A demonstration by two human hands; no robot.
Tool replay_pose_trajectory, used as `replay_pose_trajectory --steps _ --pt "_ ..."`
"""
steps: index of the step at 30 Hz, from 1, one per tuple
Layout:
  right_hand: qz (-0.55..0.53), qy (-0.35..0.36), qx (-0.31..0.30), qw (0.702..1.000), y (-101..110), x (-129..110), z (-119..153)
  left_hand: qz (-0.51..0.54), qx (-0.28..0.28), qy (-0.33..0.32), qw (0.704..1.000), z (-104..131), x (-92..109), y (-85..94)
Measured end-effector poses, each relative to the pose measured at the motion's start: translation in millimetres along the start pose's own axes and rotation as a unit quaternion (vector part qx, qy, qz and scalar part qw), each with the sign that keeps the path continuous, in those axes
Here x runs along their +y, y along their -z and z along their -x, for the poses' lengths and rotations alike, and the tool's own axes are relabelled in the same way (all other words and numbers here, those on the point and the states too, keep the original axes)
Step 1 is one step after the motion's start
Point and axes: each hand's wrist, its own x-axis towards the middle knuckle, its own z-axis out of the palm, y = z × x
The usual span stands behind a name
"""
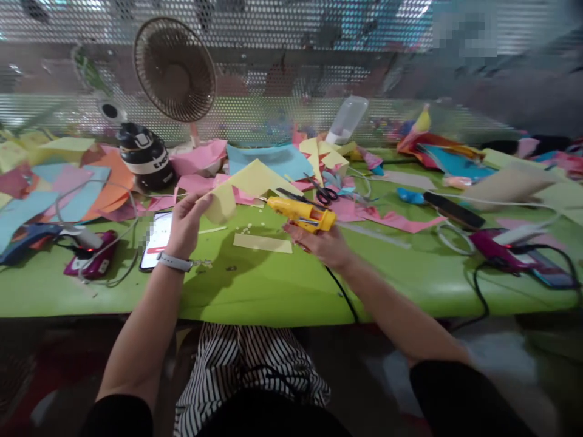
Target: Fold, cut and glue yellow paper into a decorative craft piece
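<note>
Above the green table (268,291), my left hand (189,221) pinches a pale yellow paper piece (221,204) by its left side. My right hand (319,243) is wrapped round a yellow glue gun (298,212), whose nozzle points left toward the paper. A small gap lies between nozzle and paper. A black cord runs down from near my right hand to the table's front edge. Below the glue gun, a pale yellow strip (263,243) lies flat, with small whitish bits beside it. Black scissors (325,194) rest just behind the gun.
A phone (157,240) lies by my left wrist. Magenta power strips with cables sit at left (93,255) and right (505,252). Behind are coloured papers, a black bottle (144,159), a fan (175,70) and a clear plastic container (348,118). A dark elongated object (453,211) lies right.
</note>
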Motion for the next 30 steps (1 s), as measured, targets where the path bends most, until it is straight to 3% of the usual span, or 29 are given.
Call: replay_pose_trajectory --steps 3,6,10,13,18,21,30 --pt "0.000 0.011 -0.033 0.999 -21.8 -10.1 -6.1 0.002 -0.016 0.010 1.000 2.3 0.4 0.5" --pt "-0.027 0.006 -0.068 0.997 -30.5 -11.2 -5.6 -0.020 -0.054 0.032 0.998 6.8 4.4 -1.9" --pt "-0.056 0.005 -0.084 0.995 -30.0 -6.4 -0.2 -0.042 -0.123 0.058 0.990 14.2 10.5 -8.6" --pt "-0.053 0.005 -0.076 0.996 -28.0 -3.6 2.3 -0.019 -0.141 0.073 0.987 16.9 12.2 -10.4" --pt "-0.062 0.012 -0.060 0.996 -26.3 -2.6 2.8 0.070 -0.200 0.104 0.972 15.1 10.8 -3.9" --pt "-0.052 0.022 -0.046 0.997 -25.5 -4.1 3.6 0.047 -0.230 0.091 0.968 12.9 9.3 -0.3" --pt "-0.021 0.091 -0.121 0.988 -24.1 -5.9 3.0 -0.027 -0.297 0.084 0.951 14.5 16.9 1.8"
